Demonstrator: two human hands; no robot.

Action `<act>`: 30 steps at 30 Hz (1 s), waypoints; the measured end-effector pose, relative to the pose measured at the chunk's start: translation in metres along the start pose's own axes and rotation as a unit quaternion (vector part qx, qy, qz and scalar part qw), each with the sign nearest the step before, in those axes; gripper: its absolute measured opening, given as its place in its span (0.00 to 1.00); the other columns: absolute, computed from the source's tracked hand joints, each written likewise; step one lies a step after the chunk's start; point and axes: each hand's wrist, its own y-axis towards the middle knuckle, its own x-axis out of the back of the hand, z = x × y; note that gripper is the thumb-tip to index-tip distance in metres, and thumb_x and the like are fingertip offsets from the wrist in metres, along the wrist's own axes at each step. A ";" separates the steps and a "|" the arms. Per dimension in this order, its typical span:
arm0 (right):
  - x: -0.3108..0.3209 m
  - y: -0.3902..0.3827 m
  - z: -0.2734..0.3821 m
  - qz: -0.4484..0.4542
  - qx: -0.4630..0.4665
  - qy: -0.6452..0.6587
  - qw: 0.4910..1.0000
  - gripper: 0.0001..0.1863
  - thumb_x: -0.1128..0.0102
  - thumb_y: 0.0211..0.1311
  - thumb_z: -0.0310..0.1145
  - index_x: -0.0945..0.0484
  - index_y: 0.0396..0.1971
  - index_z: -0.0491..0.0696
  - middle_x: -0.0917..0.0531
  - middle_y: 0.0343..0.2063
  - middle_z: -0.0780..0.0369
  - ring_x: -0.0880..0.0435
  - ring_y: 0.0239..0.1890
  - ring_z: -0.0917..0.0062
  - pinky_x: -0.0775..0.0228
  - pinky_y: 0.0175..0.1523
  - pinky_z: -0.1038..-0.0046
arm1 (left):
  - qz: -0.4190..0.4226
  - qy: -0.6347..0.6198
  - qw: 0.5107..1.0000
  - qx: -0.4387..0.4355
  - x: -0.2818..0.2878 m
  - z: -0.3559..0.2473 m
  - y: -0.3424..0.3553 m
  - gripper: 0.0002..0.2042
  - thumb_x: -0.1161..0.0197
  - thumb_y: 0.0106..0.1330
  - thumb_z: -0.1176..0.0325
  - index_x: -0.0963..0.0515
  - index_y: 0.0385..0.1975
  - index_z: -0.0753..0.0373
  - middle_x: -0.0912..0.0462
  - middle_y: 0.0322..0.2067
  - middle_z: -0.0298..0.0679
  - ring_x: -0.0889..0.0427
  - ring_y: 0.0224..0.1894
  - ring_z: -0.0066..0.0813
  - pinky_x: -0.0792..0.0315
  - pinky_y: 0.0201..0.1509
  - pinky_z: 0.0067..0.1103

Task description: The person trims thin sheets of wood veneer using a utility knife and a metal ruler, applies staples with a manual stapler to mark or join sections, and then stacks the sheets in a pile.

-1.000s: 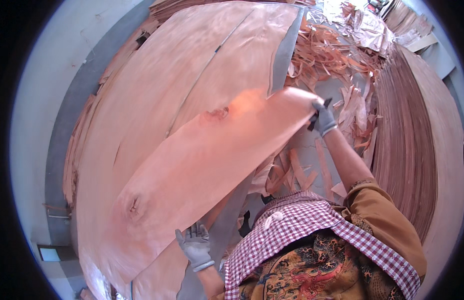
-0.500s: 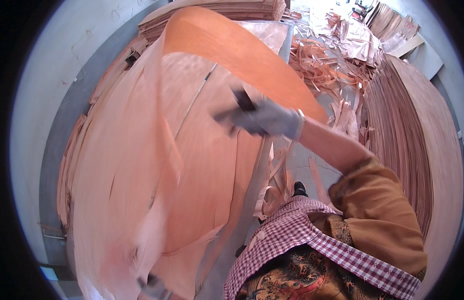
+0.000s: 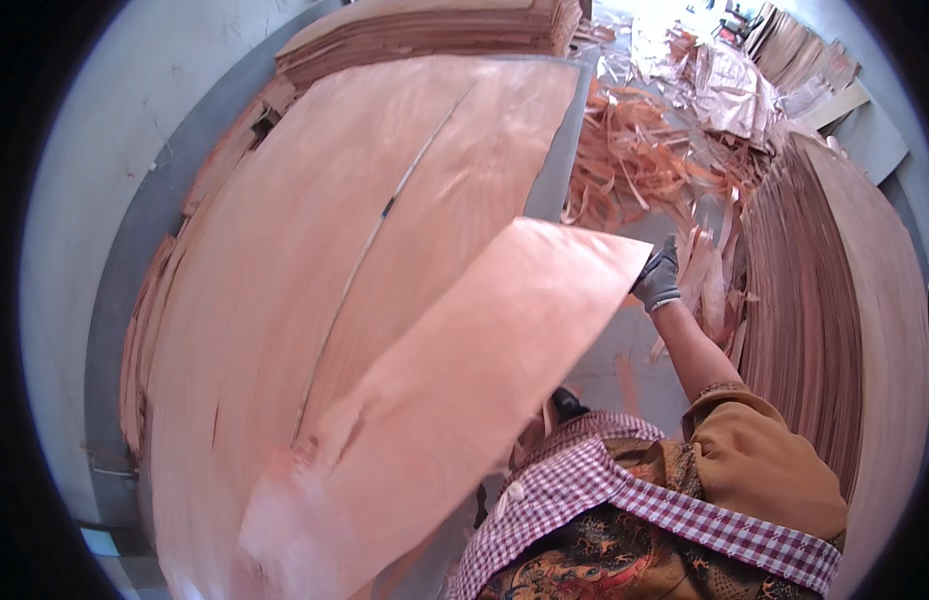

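A loose, pale orange sheet of wood veneer (image 3: 474, 370) slants across the view, its near end blurred at the lower left. At the sheet's far right corner is my right hand (image 3: 661, 280), in a grey glove with dark fingers. The fingers are closed on that corner. Beneath the loose piece lies a wide layer of veneer (image 3: 254, 260) on a stack, with a long thin stick or rod (image 3: 384, 215) running lengthwise over it. My left hand does not show; the veneer may cover it, or it may be outside the picture.
Behind the stack stands another veneer pile (image 3: 434, 40). Torn veneer strips (image 3: 624, 150) are heaped on the floor at the far right. A tall stack of veneer (image 3: 799, 290) lines the right side, near the aisle floor (image 3: 649, 350). A pale wall (image 3: 74, 200) bounds the left.
The veneer sheet was curled high in a loop and now stretches flatter and lower across the stack. My right hand has moved right, off the stack. The left hand has dropped from sight.
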 end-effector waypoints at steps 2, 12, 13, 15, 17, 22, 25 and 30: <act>0.015 0.053 0.032 -0.110 -0.050 -0.067 0.990 0.25 0.51 0.59 0.52 0.26 0.38 0.42 0.19 0.38 0.55 0.19 0.36 0.62 0.29 0.48 0.55 | -0.019 -0.078 0.996 0.027 -0.009 -0.006 0.017 0.24 0.29 0.36 0.67 0.22 0.39 0.67 0.19 0.38 0.47 0.20 0.40 0.36 0.26 0.44 0.28; -0.223 0.202 0.144 0.028 0.225 -0.497 0.838 0.15 0.41 0.51 0.27 0.32 0.39 0.44 0.29 0.13 0.64 0.32 0.11 0.79 0.41 0.14 0.76 | -0.013 -0.078 0.996 -0.039 -0.019 -0.123 0.002 0.13 0.36 0.49 0.65 0.20 0.32 0.65 0.19 0.31 0.50 0.21 0.32 0.45 0.26 0.36 0.35; -0.268 0.184 0.126 0.061 0.262 -0.497 0.825 0.09 0.40 0.54 0.28 0.29 0.33 0.47 0.26 0.18 0.67 0.29 0.15 0.82 0.37 0.17 0.79 | -0.016 -0.069 0.997 -0.036 -0.008 -0.123 -0.008 0.13 0.36 0.49 0.65 0.20 0.32 0.65 0.19 0.31 0.49 0.21 0.32 0.45 0.26 0.36 0.35; -0.336 0.151 0.100 0.226 0.314 -0.388 0.836 0.16 0.40 0.56 0.30 0.29 0.44 0.45 0.21 0.32 0.65 0.21 0.29 0.84 0.26 0.32 0.80 | -0.015 -0.055 0.998 -0.026 0.004 -0.119 -0.026 0.13 0.36 0.49 0.65 0.20 0.32 0.65 0.18 0.31 0.49 0.21 0.32 0.44 0.26 0.36 0.34; -0.355 0.120 0.077 0.279 0.320 -0.375 0.824 0.16 0.39 0.56 0.30 0.30 0.44 0.45 0.21 0.32 0.65 0.21 0.30 0.84 0.26 0.31 0.80 | -0.016 -0.050 0.999 -0.011 0.012 -0.113 -0.041 0.13 0.36 0.49 0.65 0.20 0.32 0.65 0.18 0.31 0.49 0.21 0.32 0.44 0.26 0.36 0.34; -0.259 0.096 -0.002 0.131 0.137 -0.413 0.891 0.20 0.40 0.52 0.28 0.30 0.47 0.45 0.22 0.31 0.67 0.25 0.27 0.85 0.32 0.29 0.81 | -0.018 -0.031 0.999 0.025 0.032 -0.093 -0.056 0.12 0.36 0.50 0.65 0.20 0.32 0.64 0.18 0.30 0.48 0.21 0.32 0.42 0.27 0.37 0.33; -0.166 0.092 -0.072 0.069 0.020 -0.362 0.929 0.17 0.40 0.52 0.27 0.28 0.44 0.46 0.23 0.25 0.68 0.27 0.19 0.84 0.39 0.21 0.82 | -0.024 -0.015 0.998 0.064 0.041 -0.068 -0.070 0.12 0.36 0.50 0.65 0.20 0.32 0.64 0.18 0.30 0.47 0.21 0.31 0.41 0.27 0.37 0.32; -0.107 0.079 -0.118 -0.063 -0.099 -0.442 0.889 0.15 0.42 0.53 0.24 0.27 0.43 0.45 0.21 0.27 0.64 0.24 0.17 0.80 0.33 0.17 0.79 | -0.032 0.014 0.992 0.120 0.068 -0.039 -0.091 0.12 0.36 0.50 0.66 0.20 0.32 0.64 0.18 0.29 0.47 0.21 0.31 0.39 0.27 0.37 0.30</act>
